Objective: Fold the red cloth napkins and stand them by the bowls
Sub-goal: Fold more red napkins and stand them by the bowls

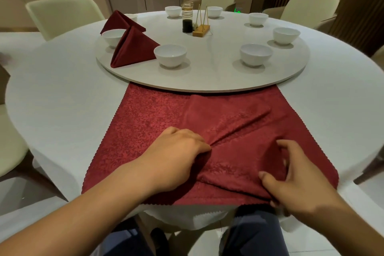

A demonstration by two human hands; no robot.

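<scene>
Red napkin lies open on the bench, and two hands are bunching it up.

The napkin is at the near edge of the bench, and its far edge goes under the rim of the round tray. The left hand lies on the middle of the cloth with its fingers curled, pinching a fold. The right hand grips a raised fold near the front edge between thumb and fingers. Creases run away from both hands. On the tray, white bowls stand around the rim. One folded napkin stands like a tent between two bowls on the left, and a second folded napkin stands behind it. A dark bottle and a wooden stand sit near the tray's middle. Pale chairs stand around the bench.
</scene>
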